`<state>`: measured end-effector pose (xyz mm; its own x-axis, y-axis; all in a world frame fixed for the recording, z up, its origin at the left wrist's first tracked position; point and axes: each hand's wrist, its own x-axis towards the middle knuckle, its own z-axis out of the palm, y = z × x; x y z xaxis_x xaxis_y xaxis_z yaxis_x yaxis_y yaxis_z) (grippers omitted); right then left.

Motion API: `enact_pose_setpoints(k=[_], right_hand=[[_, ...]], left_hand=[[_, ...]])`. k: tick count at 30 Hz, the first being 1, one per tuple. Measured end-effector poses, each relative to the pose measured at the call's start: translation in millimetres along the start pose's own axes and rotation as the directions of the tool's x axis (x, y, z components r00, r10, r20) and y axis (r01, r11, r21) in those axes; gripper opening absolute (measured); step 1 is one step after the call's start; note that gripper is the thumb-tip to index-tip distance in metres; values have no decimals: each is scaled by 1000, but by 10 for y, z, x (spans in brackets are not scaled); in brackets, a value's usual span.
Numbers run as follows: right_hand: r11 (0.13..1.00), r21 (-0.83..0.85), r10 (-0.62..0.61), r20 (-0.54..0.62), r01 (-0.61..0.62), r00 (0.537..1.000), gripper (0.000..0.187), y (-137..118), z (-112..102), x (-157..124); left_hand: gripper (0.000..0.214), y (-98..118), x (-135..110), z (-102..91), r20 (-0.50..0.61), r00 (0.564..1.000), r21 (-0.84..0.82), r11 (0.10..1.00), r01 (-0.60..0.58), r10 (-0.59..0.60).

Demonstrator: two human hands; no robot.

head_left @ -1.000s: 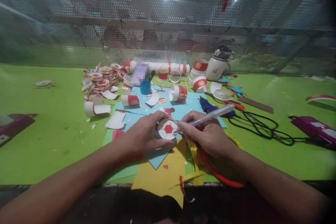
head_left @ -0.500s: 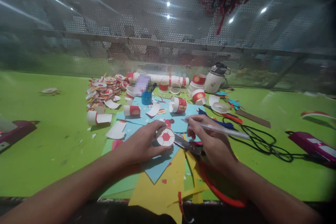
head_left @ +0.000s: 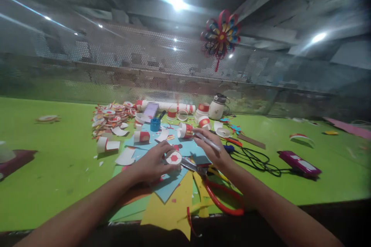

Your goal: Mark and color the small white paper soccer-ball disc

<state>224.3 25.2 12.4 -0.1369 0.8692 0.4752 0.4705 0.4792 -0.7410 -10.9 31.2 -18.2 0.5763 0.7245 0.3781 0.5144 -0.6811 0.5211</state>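
My left hand [head_left: 153, 162] is closed on a small round white paper disc [head_left: 174, 158], holding its edge between thumb and fingers. The disc has a red-and-white football pattern facing up. In my right hand [head_left: 214, 152] is a slim pale pen [head_left: 209, 141], its tip pointing up and left, apart from the disc. Under the right hand lie scissors [head_left: 189, 165] with red handles, partly covered by the disc. Light blue paper [head_left: 166, 191] and yellow paper [head_left: 165, 212] are beneath the hands. A cut red-and-white paper cup [head_left: 184, 130] lies just beyond the pen tip.
Many similar discs [head_left: 107, 114] are heaped back left. More cut cups [head_left: 141, 136], a blue jar [head_left: 155, 124] and a white flask [head_left: 216, 110] stand beyond. On the right, a black cable [head_left: 255, 164] runs to a magenta box [head_left: 300, 164]. A colourful flower ornament [head_left: 222, 36] hangs above.
The view has tilted up, showing more ceiling. My right hand has moved slightly farther from the disc, and the pen has turned from near level to a steeper slant. My left hand keeps the disc.
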Motion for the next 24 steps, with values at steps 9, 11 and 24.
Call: enact_pose_setpoints(k=[9, 11, 24], right_hand=[[887, -462, -5, -38, -13, 999, 29, 115, -320, 355], [832, -553, 22, -34, -37, 999, 30, 140, -382, 308], [487, -870, 186, 18, -76, 982, 34, 157, -392, -110]], left_hand=[[36, -187, 59, -43, -129, 992, 38, 999, 1, 4], [40, -253, 78, -38, -148, 989, 56, 998, 19, -11], [37, -488, 129, -115, -239, 966, 193, 971, 141, -93]])
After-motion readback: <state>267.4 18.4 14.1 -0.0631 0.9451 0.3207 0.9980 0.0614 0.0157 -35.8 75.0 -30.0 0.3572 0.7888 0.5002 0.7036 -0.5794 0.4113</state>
